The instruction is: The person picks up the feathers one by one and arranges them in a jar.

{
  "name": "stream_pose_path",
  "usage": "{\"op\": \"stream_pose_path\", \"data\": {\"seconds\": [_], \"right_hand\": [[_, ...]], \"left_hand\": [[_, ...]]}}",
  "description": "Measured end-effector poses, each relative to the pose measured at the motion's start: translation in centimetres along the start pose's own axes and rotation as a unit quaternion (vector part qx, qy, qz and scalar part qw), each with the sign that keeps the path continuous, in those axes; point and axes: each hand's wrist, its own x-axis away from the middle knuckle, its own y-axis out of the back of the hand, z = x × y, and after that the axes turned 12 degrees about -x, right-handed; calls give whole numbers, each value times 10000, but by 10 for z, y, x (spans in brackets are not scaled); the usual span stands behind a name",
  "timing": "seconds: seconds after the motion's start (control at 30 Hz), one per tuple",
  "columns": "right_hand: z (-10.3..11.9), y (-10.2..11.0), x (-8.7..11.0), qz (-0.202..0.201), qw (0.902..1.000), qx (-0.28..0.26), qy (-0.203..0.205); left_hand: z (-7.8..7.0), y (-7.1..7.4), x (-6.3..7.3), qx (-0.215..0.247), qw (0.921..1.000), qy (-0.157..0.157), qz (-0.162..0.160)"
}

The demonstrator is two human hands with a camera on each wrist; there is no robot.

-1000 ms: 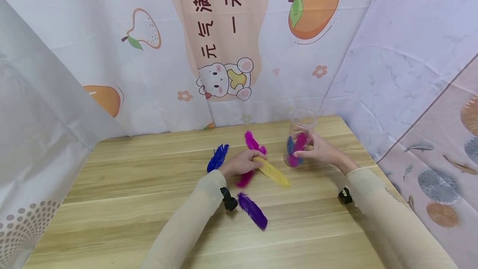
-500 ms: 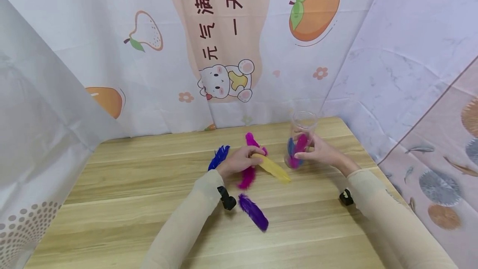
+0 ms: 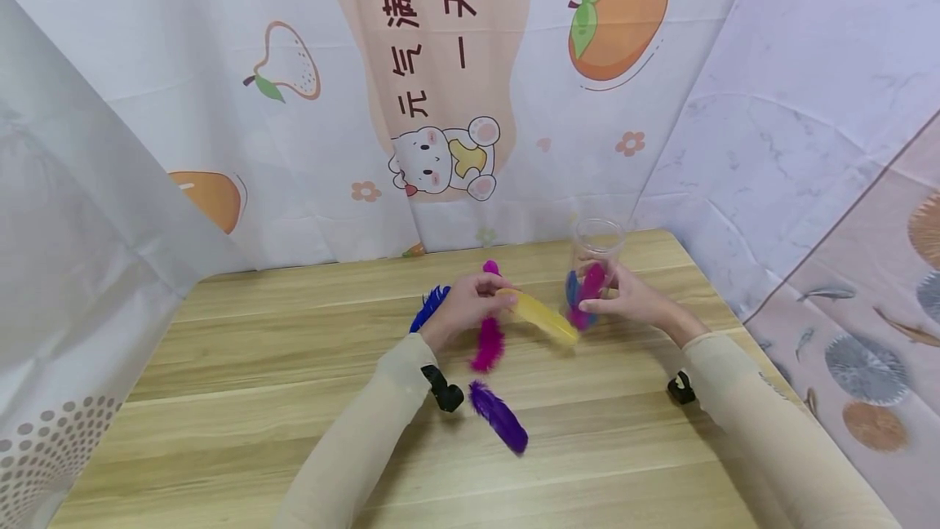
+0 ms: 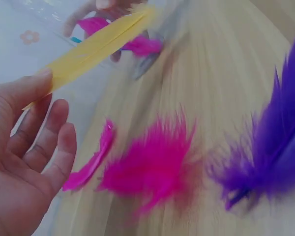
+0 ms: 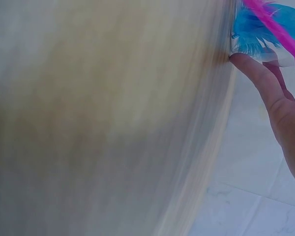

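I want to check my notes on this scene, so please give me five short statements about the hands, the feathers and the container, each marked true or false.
1. The left hand pinches the yellow feather. True.
2. The right hand holds the clear container. True.
3. The yellow feather lies inside the clear container. False: it is outside, in the left hand.
4. The purple feather lies on the table. True.
5. Only green feathers show in the clear container. False: pink and blue ones show through its wall.
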Motion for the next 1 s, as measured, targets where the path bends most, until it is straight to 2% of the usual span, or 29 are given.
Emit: {"op": "stream_pose_path", "data": {"seconds": [0.13, 0.23, 0.33, 0.6, 0.77, 1.0], "right_hand": [[0, 0, -1, -3, 10000, -12, 25], [1, -1, -1, -8, 10000, -18, 13], [1, -1, -1, -13, 10000, -51, -12], [1, 0, 0, 0, 10000, -24, -73], [1, 0, 0, -19, 9999, 25, -108], [0, 0, 1, -4, 10000, 47, -77]], "left_hand": [[-6, 0, 1, 573, 9981, -120, -176], [-10, -1, 1, 750, 9964, -238, -307], [-12, -1, 0, 739, 9961, -277, -398], [-12, -1, -1, 366, 9977, -14, -572], [-14, -2, -1, 380, 9974, 74, -609], [-15, -4, -1, 337, 9968, -53, -721]]}}
